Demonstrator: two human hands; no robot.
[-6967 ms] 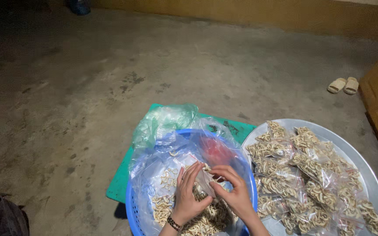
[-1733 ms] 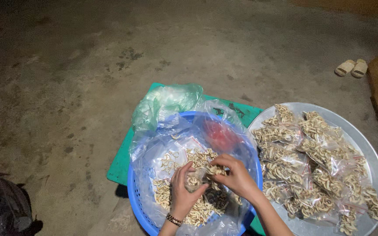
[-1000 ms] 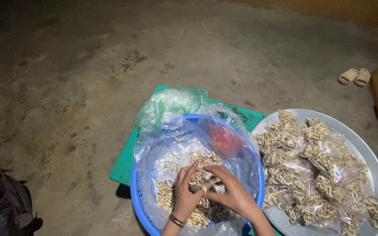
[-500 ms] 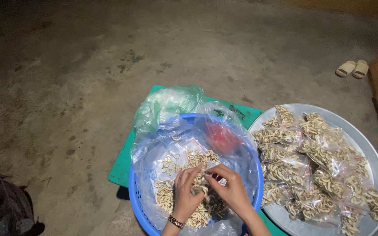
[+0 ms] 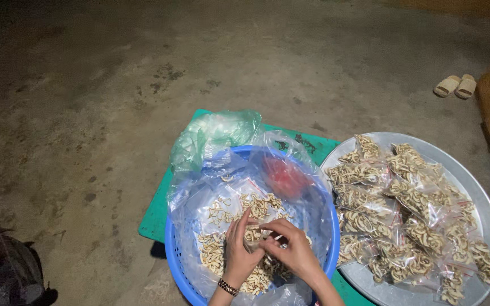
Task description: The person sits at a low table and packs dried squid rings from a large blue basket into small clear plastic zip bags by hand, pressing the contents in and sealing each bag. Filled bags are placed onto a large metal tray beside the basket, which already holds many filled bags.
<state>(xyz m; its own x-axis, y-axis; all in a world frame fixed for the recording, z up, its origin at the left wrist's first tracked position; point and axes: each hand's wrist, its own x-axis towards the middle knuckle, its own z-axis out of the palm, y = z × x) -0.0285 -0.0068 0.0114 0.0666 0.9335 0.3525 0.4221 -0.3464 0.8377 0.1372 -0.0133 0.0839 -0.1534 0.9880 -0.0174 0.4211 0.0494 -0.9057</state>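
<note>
Both my hands work over a blue plastic basket (image 5: 172,258) lined with a clear plastic sheet and filled with pale ring-shaped snacks (image 5: 215,252). My left hand (image 5: 239,252) and my right hand (image 5: 291,249) meet in the middle, pinching a small clear bag (image 5: 252,233) of the snacks between their fingers. A bracelet sits on my left wrist. Something red (image 5: 284,175) lies under the plastic at the basket's far side.
To the right, a round metal tray (image 5: 474,190) carries several packed bags of snacks (image 5: 404,209). A green mat (image 5: 154,218) lies under the basket, with crumpled clear bags (image 5: 214,133) on it. Sandals (image 5: 455,85) rest on the concrete floor; a dark object (image 5: 4,275) sits lower left.
My hands have stayed together over the basket, fingers shifting on the small bag. The view has shifted slightly.
</note>
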